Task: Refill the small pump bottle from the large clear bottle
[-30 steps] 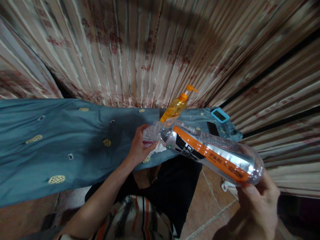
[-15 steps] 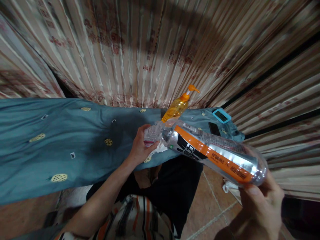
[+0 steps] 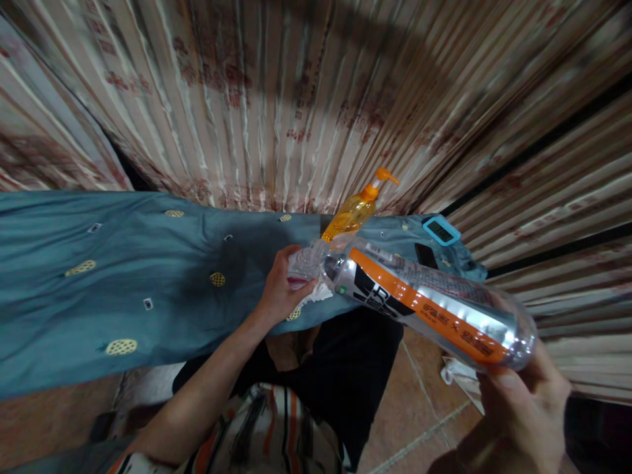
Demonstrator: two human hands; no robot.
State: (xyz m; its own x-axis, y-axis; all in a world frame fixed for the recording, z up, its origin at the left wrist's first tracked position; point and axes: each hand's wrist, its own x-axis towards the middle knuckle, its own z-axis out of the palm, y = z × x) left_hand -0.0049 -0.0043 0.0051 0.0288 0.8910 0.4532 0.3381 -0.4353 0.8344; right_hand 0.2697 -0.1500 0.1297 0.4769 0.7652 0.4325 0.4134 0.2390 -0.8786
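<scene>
Head camera, watched from my end, gives me a large clear plastic bottle with an orange, black and silver label (image 3: 434,306) slanting over the teal pineapple-print cloth (image 3: 162,263), its narrow end at a small clear ribbed container (image 3: 303,260). Bringing the two together is done, I judge; setting the bottle down is not, and I can't tell whether anything flows or how full either is. The left hand (image 3: 281,284) is partly closed, thumb and fingers round the container. The right hand (image 3: 526,401) is curled about the bottle's rounded base, thumb near the label's end, other fingers largely hidden from me. The bottle's plastic is glossy, its label metallic in patches; the container looks thinner-lined and shows a pinkish streak. Under it I make out a white, ragged-edged scrap (image 3: 323,291), paper or fabric. Just beyond stands a see-through amber bottle with an orange pump (image 3: 351,214), backed by a pleated beige curtain with reddish floral print (image 3: 247,118), its folds slightly shiny.
</scene>
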